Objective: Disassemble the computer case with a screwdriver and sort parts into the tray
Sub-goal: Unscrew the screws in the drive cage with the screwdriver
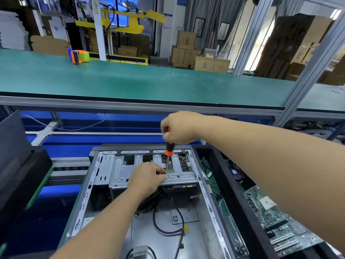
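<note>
The open computer case (89,191) lies flat in front of me, its silver drive cage (119,171) at the far end. My right hand (179,128) grips the black and orange handle of a screwdriver (169,150) held upright over the cage. Its thin shaft runs down to the cage's front edge. My left hand (147,179) rests on that edge and pinches the shaft near the tip. Black cables (158,217) lie loose on the case floor.
A black tray (229,191) to the right holds a green motherboard (276,221) and small parts. A black panel (16,161) stands at the left. A green shelf (149,81) crosses above, with a tape dispenser (78,56) on it. Cardboard boxes fill the background.
</note>
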